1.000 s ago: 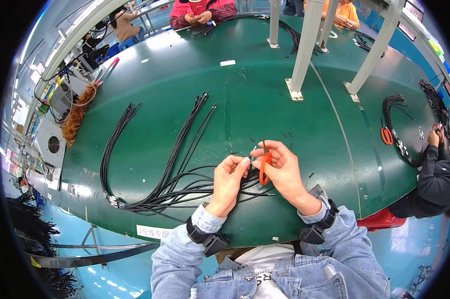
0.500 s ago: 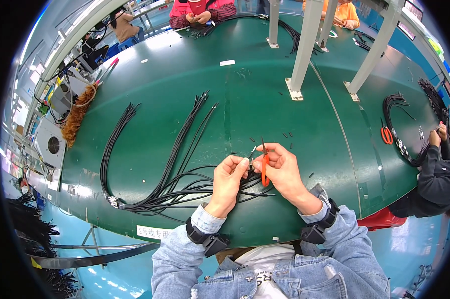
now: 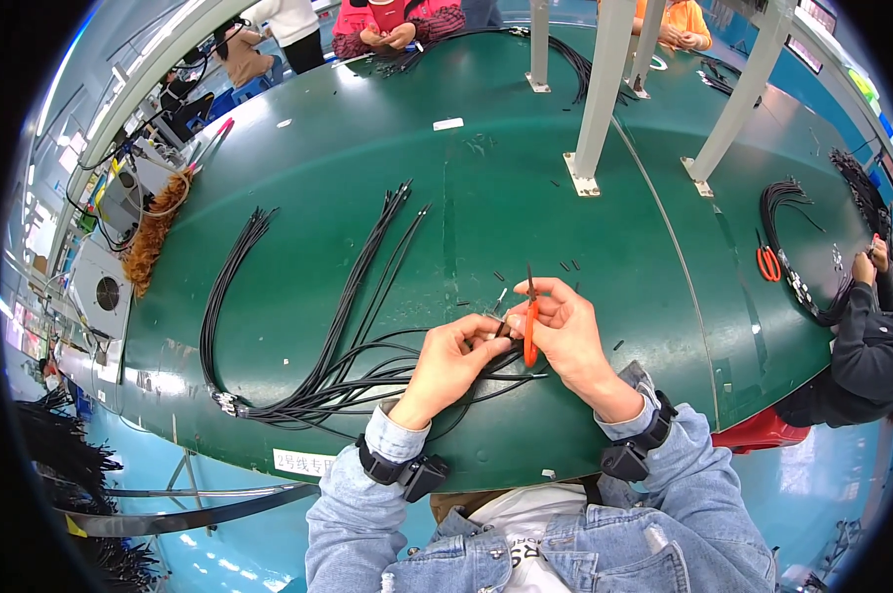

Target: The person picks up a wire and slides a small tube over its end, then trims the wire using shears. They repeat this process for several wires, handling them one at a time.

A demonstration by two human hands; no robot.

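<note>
One black cable end [image 3: 504, 329] sits between our two hands, just in front of the fingertips. Our left hand [image 3: 458, 361] is narrow, its thumb and forefinger pinched on it; our right hand [image 3: 568, 338] holds orange-handled cutters [image 3: 531, 334] across the fingers, points away from us, while its thumb and forefinger close in beside the left fingertips. We cannot tell whether the right fingers also grip the cable, because they hide the spot.

Below and left of the left hand, we see a black cable bundle [image 3: 298, 405] spreading its strands over the green tabletop [image 3: 585, 232], some passing under the left hand. Farther left, it gathers at pale connectors [image 3: 227, 403], and two bunches curve away from us beyond that hand. Several short black pieces [image 3: 566, 265] lie scattered just beyond the right hand.

Nearer us, left of the left wrist, is a white label [image 3: 298, 462]. Well beyond the hands, we see grey posts [image 3: 597, 128]. Far right of the right hand lie a second orange-handled tool [image 3: 769, 263] and more black cables [image 3: 784, 198], beside a co-worker's dark sleeve [image 3: 856, 331].
</note>
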